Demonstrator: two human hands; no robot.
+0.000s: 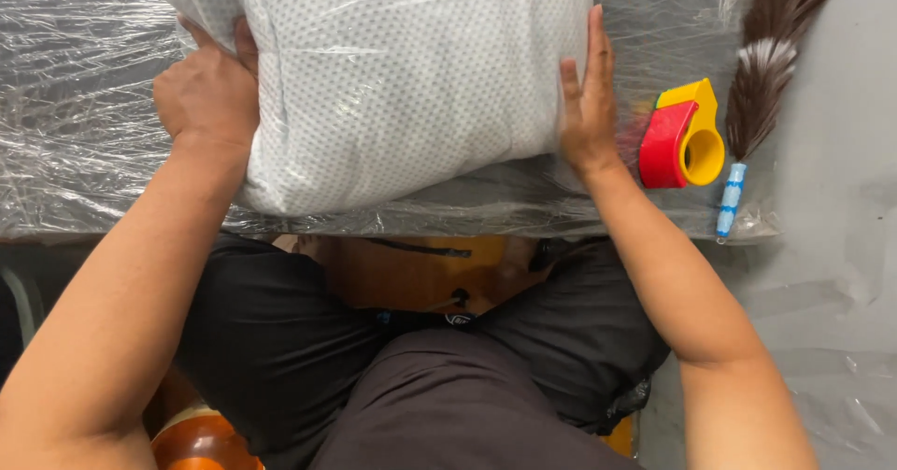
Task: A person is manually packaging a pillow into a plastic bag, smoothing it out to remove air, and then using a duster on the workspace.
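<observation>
Here, in the head view, a white dotted pillow [402,78] wrapped in clear plastic lies on the worktop [84,106], which is itself covered in crinkled clear film. The pillow takes up the middle of the top half of the view, with its near edge close to the front edge of the worktop. The left hand [207,92] is curled against the pillow's left side, its fingers closed on the plastic-wrapped edge. The right hand [587,106] is flat and open, fingers straight and together, its palm pressed against the pillow's right side. Just beside the right hand, on the film, sits a red and yellow tape dispenser [682,138]. Next to the dispenser lies a feather duster [766,68] with brown and white feathers and a blue and white handle pointing toward the worktop's front edge. Below the worktop, the person's lap shows in dark clothing [402,367], both forearms reaching up from the bottom corners. An orange-brown rounded seat [201,442] shows under the left arm, and a grey floor [841,274] lies to the right.
</observation>
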